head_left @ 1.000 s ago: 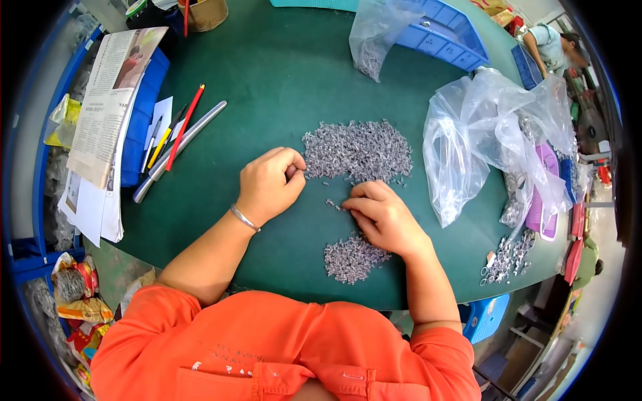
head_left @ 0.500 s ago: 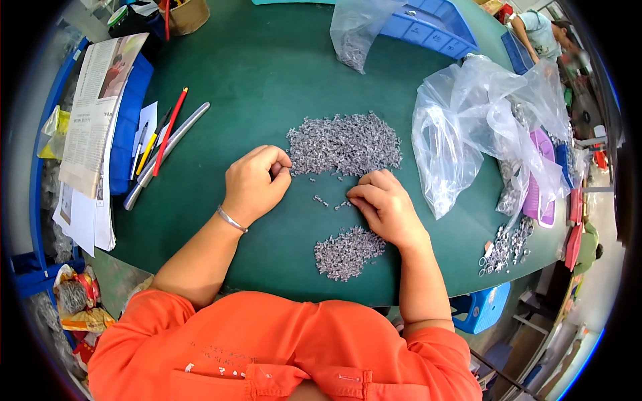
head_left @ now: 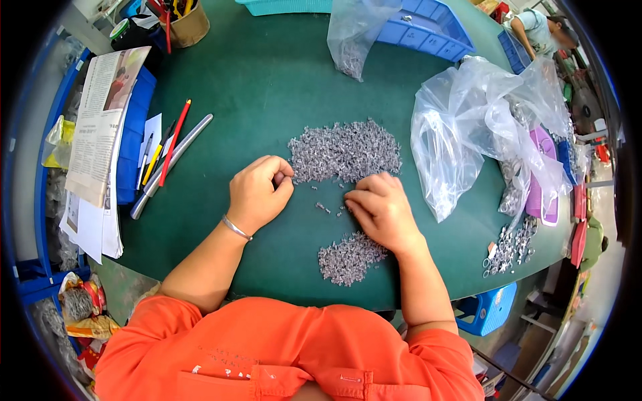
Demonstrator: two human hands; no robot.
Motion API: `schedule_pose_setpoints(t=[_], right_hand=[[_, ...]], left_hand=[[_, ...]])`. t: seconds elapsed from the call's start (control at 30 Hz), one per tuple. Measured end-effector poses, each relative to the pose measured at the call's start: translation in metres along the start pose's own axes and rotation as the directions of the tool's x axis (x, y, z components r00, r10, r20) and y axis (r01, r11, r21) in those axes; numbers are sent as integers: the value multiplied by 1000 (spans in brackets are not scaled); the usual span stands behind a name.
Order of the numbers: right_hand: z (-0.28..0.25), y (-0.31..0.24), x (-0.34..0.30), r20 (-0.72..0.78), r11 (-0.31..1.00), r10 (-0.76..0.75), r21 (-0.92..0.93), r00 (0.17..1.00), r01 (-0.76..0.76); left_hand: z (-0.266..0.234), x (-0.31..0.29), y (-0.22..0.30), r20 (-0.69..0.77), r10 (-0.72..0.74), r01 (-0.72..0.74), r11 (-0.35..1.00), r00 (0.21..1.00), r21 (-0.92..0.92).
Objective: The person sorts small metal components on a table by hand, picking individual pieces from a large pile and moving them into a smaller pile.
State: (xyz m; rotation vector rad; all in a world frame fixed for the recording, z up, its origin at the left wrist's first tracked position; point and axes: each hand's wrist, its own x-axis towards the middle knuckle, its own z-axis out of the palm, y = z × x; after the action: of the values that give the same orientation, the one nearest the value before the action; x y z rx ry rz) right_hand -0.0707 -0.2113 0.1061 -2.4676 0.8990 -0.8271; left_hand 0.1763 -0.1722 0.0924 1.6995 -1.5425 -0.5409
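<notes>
Along the left edge of the green tabletop [head_left: 234,80], a newspaper [head_left: 100,127] leans over a blue bin [head_left: 139,130], with a red pencil [head_left: 174,147] and a silvery rod [head_left: 179,158] just beside it. A blue tray [head_left: 428,45] stands at the far edge; clear plastic bags [head_left: 445,150] crowd the right side, partly covering a purple basket [head_left: 550,194], and small loose rings [head_left: 508,247] lie toward the near right corner. The large heap of grey pieces [head_left: 344,152] sits mid-table, just beyond both hands; the smaller heap [head_left: 349,259] lies nearer the front edge, beside the right wrist. The left hand [head_left: 261,190] is curled, thumb and forefinger together by the large heap's near left corner. The right hand [head_left: 382,208] bends inward, fingertips bunched beside a few stray pieces [head_left: 323,208]; whether either pinches anything I cannot tell.
</notes>
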Motion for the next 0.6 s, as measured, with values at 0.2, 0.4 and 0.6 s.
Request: schedule_pose_setpoints(t=[0.2,0.4,0.6], right_hand=[[-14,10,-9,55,998,44,53,997,-47],[-15,10,-8,55,990,82,114,995,-88],[-8,6,-6,110,998,-10,57,994,4]], left_hand=[[1,0,-2,-5,6,-6,1000,1000,12],[1,0,-3,-8,10,-10,1000,1000,3],[0,-1,-2,-10,3,-3,1000,1000,6]])
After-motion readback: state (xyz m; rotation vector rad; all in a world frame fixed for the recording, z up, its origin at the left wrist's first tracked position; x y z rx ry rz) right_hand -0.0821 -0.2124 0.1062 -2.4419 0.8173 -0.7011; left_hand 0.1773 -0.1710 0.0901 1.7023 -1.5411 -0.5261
